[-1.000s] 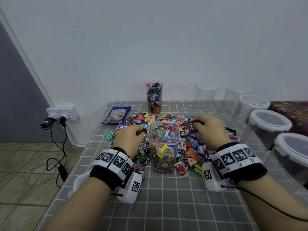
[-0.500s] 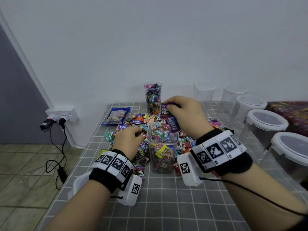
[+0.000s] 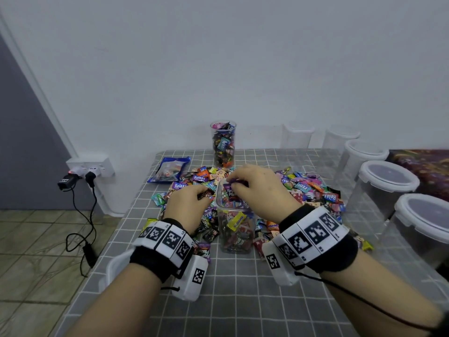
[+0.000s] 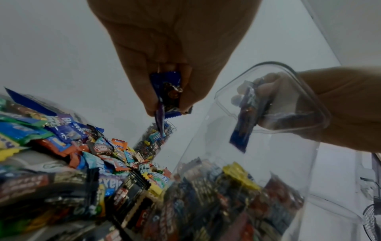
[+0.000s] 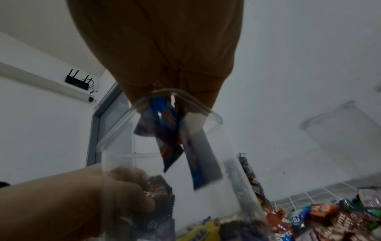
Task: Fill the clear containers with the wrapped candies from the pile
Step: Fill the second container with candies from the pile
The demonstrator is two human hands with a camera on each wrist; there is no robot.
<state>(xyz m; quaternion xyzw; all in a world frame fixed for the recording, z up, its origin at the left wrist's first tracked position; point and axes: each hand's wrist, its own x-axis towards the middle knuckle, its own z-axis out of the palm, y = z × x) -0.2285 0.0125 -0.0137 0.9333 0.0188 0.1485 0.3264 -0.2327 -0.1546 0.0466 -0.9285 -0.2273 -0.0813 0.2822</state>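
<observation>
A square clear container point(image 3: 237, 229), partly filled with wrapped candies, stands in front of the colourful candy pile point(image 3: 303, 188). My right hand point(image 3: 234, 187) is over its mouth and pinches purple and blue wrapped candies point(image 5: 171, 135) that hang down inside the rim. Just left of the container, my left hand point(image 3: 202, 194) rests on the pile and pinches a few blue and dark wrapped candies point(image 4: 167, 96). In the left wrist view the right hand's fingers point(image 4: 266, 84) show through the container wall point(image 4: 288, 163).
A tall clear container point(image 3: 223, 144) full of candies stands at the back by the wall. A blue candy bag point(image 3: 168, 169) lies to the back left. Several lidded containers point(image 3: 386, 181) line the right side. The table's left edge point(image 3: 116, 234) drops to tiled floor.
My right hand lifted purple candies off the right of the pile, carried them left and lowered them into the container's mouth. My left hand stayed on the pile beside the container.
</observation>
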